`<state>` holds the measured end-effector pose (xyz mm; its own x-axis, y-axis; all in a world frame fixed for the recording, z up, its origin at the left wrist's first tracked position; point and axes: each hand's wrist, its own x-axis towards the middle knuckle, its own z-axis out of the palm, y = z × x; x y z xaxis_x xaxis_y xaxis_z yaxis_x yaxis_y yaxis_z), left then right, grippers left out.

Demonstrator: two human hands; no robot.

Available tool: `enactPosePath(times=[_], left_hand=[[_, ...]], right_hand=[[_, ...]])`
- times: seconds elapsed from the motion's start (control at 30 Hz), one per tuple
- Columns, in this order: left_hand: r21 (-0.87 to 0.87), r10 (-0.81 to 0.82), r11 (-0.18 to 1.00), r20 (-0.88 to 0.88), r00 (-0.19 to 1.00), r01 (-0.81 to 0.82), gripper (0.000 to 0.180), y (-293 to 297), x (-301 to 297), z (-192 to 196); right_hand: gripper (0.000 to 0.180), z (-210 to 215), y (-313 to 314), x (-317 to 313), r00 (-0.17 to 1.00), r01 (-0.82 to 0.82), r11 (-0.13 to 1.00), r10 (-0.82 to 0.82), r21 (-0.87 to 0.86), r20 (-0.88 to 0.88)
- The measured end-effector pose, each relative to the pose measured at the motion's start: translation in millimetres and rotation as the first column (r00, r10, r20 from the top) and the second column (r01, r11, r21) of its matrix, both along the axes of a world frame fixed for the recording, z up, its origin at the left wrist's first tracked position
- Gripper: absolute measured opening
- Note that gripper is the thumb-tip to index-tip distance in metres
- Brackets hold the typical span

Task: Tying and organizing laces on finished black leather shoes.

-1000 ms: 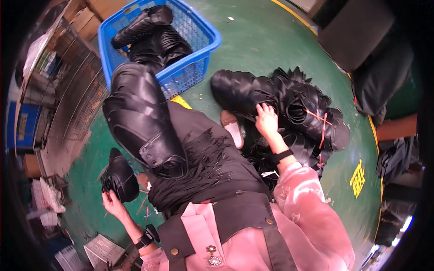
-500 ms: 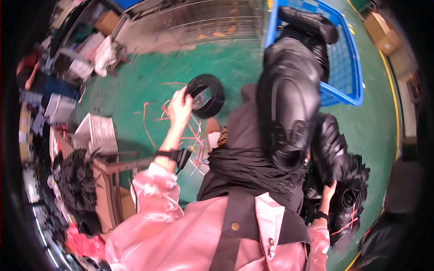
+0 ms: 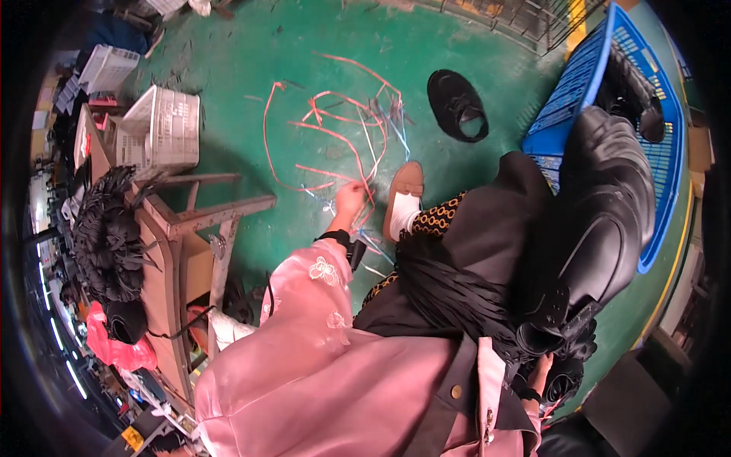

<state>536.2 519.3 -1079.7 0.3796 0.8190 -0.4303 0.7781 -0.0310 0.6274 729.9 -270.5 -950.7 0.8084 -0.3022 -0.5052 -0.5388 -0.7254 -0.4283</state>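
Note:
Low over the floor, my left hand (image 3: pixel 350 201) is closed at a tangle of thin red straps (image 3: pixel 352 145), apparently pinching one; its fingertips are small and partly hidden. A single black shoe upper (image 3: pixel 455 105) lies on the green floor, to the right of the straps. Across my lap leans a long stack of nested black shoe uppers (image 3: pixel 601 221), its far end against the blue basket (image 3: pixel 563 114). Down at my right side, my right hand (image 3: pixel 541 375) is closed at the edge of another bundle of black uppers (image 3: pixel 565 378); most of its fingers are hidden.
My brown shoe (image 3: pixel 406 183) stands beside the straps. To the left are a wooden frame stool (image 3: pixel 221 217), a white plastic crate (image 3: pixel 171 126) and a pile of black strips (image 3: pixel 106 244). A wire rack (image 3: pixel 525 23) stands at the far right.
My left hand has let go of the black upper, now lying on the floor, and moved down to the straps. The view has swung left; the right hand remains at the bundle.

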Motion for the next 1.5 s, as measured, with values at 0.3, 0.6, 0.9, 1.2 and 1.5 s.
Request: enactPosePath(times=[0.3, 0.6, 0.9, 1.2, 1.5], left_hand=[[-0.032, 0.075, 0.996, -0.303, 0.95, -0.089, 0.027, 15, -67, -42], [0.108, 0.202, 0.979, -0.357, 0.912, -0.175, 0.03, 48, 41, -41], [0.079, -0.014, 0.996, -0.314, 0.949, 0.041, 0.032, 55, 44, -40], [0.153, -0.278, 0.96, 0.45, 0.849, 0.234, 0.028, -12, 162, 111], [0.018, -0.335, 0.908, 0.63, 0.701, 0.418, 0.023, -50, 200, 234]], right_hand=[[0.039, 59, -73, -29, 0.972, -0.033, 0.995, 0.011, -0.093, -0.233], [0.036, 26, 30, 18, 0.931, -0.007, 0.997, -0.023, -0.083, -0.363], [0.032, 35, 87, 72, 0.923, 0.357, 0.93, -0.365, -0.084, -0.12], [0.033, 27, 76, -34, 0.892, 0.443, 0.876, -0.412, -0.19, 0.184], [0.042, 17, 116, -72, 0.839, 0.461, 0.886, -0.456, 0.058, 0.297]])
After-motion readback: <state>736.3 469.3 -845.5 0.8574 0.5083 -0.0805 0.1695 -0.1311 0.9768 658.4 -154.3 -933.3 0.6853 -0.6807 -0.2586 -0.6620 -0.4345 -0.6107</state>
